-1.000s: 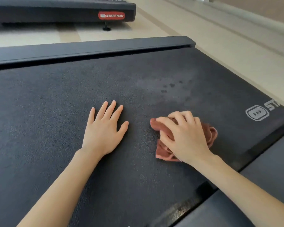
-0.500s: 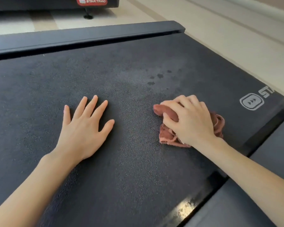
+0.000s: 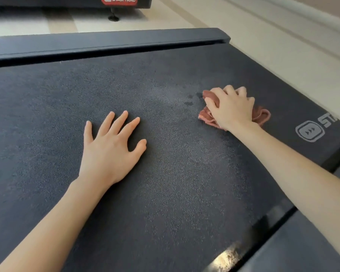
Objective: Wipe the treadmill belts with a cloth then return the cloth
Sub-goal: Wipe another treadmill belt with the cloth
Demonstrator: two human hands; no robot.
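Right hand (image 3: 231,107) grips cloth (image 3: 262,116); left hand (image 3: 111,150) rests flat, empty, on belt (image 3: 47,114). Firm overlapping strokes should lift the dark spots (image 3: 188,100) at left.

A pale beige floor (image 3: 263,55) runs along the far and right sides, with a tan strip (image 3: 57,22) between lighter bands at the upper left and a light baseboard (image 3: 306,18) along the wall at the top right. At the top edge sits the dark frame (image 3: 47,1) of a neighbouring machine, with a red oval STAR TRAC badge (image 3: 119,0) and a small black levelling foot (image 3: 113,16) that reaches the floor. Nearer, a smooth dark side rail (image 3: 106,43) crosses from the left, and a second rail (image 3: 302,242) fills the bottom right corner, a patch of glare (image 3: 226,256) just beside it.
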